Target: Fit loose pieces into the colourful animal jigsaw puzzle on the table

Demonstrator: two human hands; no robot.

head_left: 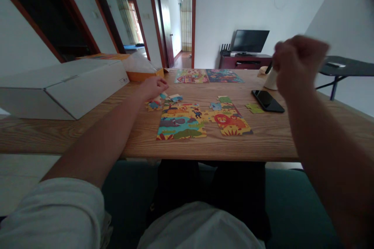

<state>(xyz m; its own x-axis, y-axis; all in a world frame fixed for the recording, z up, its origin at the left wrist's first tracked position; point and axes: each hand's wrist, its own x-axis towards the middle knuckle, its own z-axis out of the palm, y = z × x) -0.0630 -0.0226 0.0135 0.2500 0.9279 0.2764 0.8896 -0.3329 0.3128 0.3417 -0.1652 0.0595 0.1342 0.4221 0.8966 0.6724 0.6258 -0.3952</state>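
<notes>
A partly joined animal puzzle [181, 122] lies on the wooden table [140, 142], with a lion section [230, 122] at its right. My left hand [154, 86] hovers over loose puzzle pieces [154, 104] at the puzzle's upper left, its fingers curled together; whatever they hold, if anything, is hidden. Raised at the right and blurred, my right hand [299, 60] is closed in front of a white cup [271, 79]; a dark thin shape shows beside its fingers. A green piece [254, 108] lies beside a black phone [267, 101].
A large white box [67, 85] stands at the left, beside an orange box [143, 74] with clear plastic. Two puzzle pictures [209, 76] lie at the table's far edge. Farther back is a television [251, 41] on a cabinet.
</notes>
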